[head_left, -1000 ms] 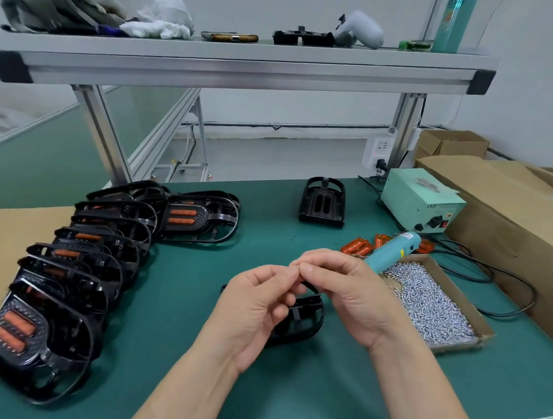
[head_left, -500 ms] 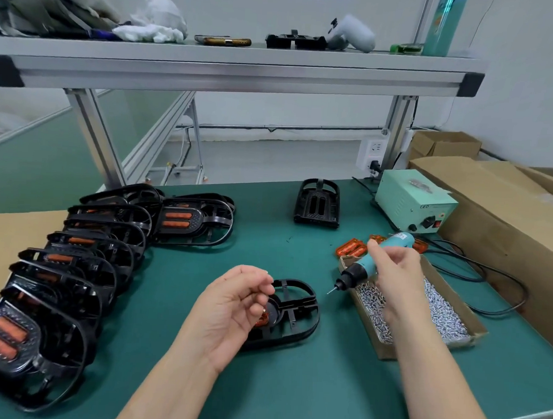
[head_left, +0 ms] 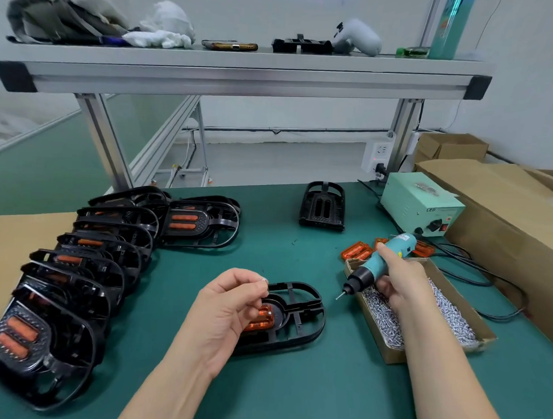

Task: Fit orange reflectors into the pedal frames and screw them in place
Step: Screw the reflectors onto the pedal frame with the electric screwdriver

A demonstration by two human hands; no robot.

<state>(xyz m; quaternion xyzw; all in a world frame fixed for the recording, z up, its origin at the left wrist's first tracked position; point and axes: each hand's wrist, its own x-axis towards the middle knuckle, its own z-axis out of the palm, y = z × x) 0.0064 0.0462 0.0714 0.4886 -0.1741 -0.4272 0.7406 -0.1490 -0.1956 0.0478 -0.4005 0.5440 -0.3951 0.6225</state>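
Note:
A black pedal frame [head_left: 298, 316] lies flat on the green mat in front of me, with an orange reflector [head_left: 261, 319] seated in its left end. My left hand [head_left: 228, 306] hovers over that end and pinches a small silver screw [head_left: 264, 280] between thumb and fingertips. My right hand [head_left: 399, 283] grips a teal electric screwdriver [head_left: 381, 266] above the screw box, its bit pointing down-left toward the frame. Loose orange reflectors [head_left: 356, 250] lie behind the screwdriver.
A cardboard tray of screws [head_left: 449, 317] sits right of the frame. A row of black pedals with orange reflectors [head_left: 83, 263] fills the left side. One black pedal [head_left: 322, 205] stands at the back, a green power supply [head_left: 421, 207] with cables beside it, cardboard boxes [head_left: 509, 202] far right.
My hands, which met over the frame, have parted. The right hand went to the tray side and took up the screwdriver; the left stays over the frame pinching a screw.

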